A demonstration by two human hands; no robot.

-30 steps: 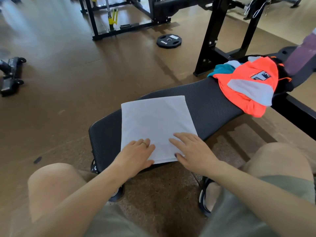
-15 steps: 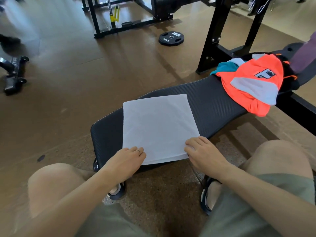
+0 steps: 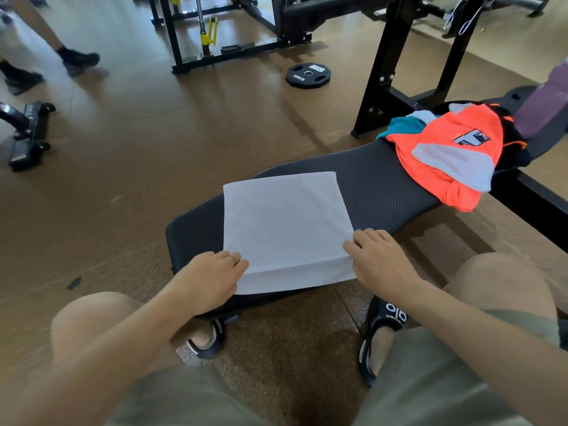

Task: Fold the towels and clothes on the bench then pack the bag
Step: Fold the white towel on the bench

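A white towel [image 3: 285,229], folded into a flat rectangle, lies on the near end of the black padded bench [image 3: 378,192]. My left hand [image 3: 212,278] grips its near-left corner with curled fingers. My right hand [image 3: 378,259] grips its near-right corner. The towel's near edge hangs a little over the bench edge. Farther along the bench lies a loose heap: an orange shirt [image 3: 445,155] with grey panels on top, a teal cloth [image 3: 396,127] and a black garment [image 3: 516,139] under it. A purple object [image 3: 547,99] stands at the far right, partly cut off.
I sit with my knees on either side of the bench end. A black rack upright [image 3: 396,56] stands behind the bench. A 10 kg weight plate [image 3: 308,75] lies on the brown floor. A person's legs [image 3: 70,56] are at the top left, near a wheeled frame [image 3: 27,130].
Both hands slid apart from the middle of the towel's near edge to its two near corners and curled onto them. A person's legs have come into view at the top left.
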